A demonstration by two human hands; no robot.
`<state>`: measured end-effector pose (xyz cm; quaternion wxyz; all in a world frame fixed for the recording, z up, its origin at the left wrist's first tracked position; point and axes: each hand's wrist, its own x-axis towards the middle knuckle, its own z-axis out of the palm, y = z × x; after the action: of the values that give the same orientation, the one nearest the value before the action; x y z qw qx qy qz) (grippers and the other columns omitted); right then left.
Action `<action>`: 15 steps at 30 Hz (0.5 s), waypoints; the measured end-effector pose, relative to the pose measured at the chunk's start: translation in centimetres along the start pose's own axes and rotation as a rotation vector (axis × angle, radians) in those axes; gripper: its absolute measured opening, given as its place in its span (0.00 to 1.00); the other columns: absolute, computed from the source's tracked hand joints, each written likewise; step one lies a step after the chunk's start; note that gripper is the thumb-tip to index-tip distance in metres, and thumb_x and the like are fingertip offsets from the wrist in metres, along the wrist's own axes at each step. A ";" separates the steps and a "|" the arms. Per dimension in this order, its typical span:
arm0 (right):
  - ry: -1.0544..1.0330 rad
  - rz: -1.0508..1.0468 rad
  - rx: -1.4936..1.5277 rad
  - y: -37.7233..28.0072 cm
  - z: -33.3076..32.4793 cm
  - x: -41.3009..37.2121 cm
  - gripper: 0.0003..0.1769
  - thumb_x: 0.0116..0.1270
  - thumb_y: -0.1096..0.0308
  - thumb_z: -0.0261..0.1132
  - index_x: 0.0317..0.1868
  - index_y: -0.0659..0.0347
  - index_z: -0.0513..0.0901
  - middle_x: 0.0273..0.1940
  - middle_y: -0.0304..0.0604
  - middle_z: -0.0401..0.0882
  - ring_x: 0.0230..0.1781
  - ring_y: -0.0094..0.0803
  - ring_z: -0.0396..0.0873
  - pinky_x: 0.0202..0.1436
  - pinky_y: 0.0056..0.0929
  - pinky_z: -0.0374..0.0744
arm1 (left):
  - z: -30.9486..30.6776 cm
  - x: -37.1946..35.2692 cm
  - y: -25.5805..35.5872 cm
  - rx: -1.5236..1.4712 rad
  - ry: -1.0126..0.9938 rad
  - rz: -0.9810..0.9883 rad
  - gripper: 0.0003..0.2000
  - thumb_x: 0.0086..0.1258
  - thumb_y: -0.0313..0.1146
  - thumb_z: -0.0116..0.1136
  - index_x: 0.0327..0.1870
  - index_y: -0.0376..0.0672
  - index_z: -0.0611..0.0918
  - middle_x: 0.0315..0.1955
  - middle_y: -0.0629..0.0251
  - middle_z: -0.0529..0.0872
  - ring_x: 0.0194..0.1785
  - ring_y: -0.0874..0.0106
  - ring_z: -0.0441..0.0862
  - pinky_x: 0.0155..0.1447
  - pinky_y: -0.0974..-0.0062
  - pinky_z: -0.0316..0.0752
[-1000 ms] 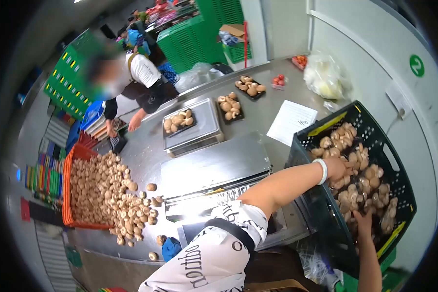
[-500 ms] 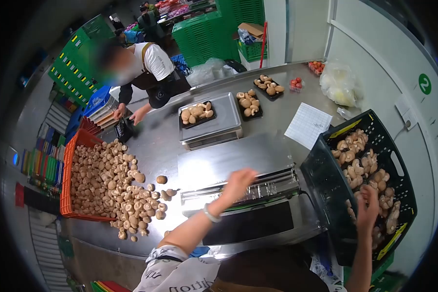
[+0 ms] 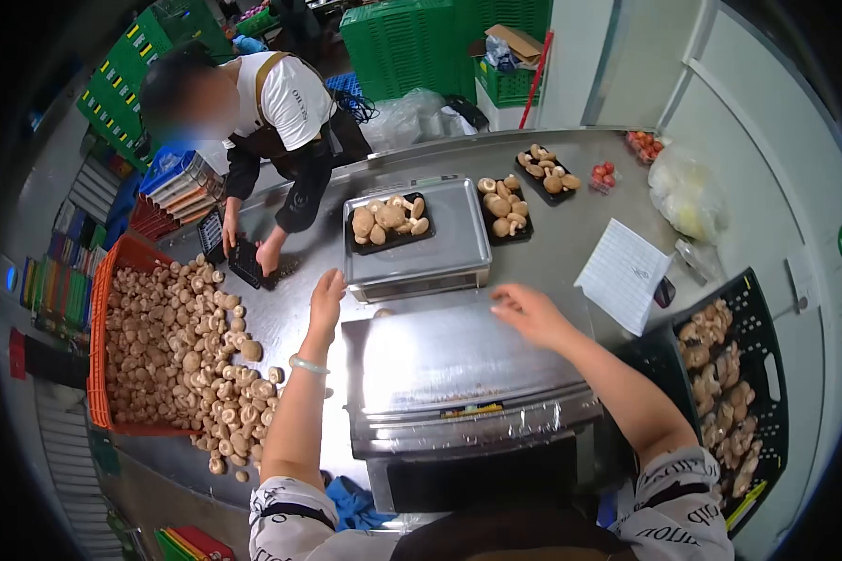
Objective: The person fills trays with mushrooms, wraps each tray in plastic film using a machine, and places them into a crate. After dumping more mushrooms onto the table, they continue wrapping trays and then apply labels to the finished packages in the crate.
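Observation:
My left hand (image 3: 324, 304) is raised near the front left corner of the weighing scale (image 3: 419, 260), fingers stretched and holding nothing. Above the metal top of the wrapping machine (image 3: 458, 360), my right hand (image 3: 531, 313) reaches inward with its fingers apart, nothing in it. On the scale sits a black tray (image 3: 390, 245) of shiitake mushrooms (image 3: 389, 218), just beyond both hands. Two more filled trays, a nearer one (image 3: 507, 208) and a farther one (image 3: 547, 175), stand right of the scale.
An orange crate (image 3: 100, 346) lies tipped at left, mushrooms (image 3: 239, 411) spilling onto the steel table. A co-worker (image 3: 281, 122) handles black trays (image 3: 246, 262) there. At right are a dark crate (image 3: 775, 411) of wrapped mushrooms, a paper sheet (image 3: 624, 276), tomatoes (image 3: 604, 178) and a plastic bag (image 3: 688, 196).
My right hand has left the dark crate and come over the wrapping machine. My left hand has moved left, toward the scale. The camera view has shifted, and the co-worker leans further over the table.

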<state>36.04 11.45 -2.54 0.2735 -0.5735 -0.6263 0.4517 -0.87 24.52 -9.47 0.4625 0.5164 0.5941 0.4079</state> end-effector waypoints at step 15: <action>0.285 -0.022 0.214 7.0 6.1 30.4 0.40 0.62 0.57 0.66 0.69 0.68 0.62 0.66 0.61 0.66 0.68 0.50 0.66 0.69 0.39 0.66 | 5.7 16.3 0.2 0.000 -0.071 -0.235 0.22 0.72 0.47 0.55 0.50 0.32 0.79 0.43 0.62 0.82 0.46 0.74 0.75 0.53 0.76 0.68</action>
<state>28.28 38.85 -16.74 0.4240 -0.5925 -0.5358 0.4267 4.06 40.76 -12.77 0.5278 0.4575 0.6338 0.3324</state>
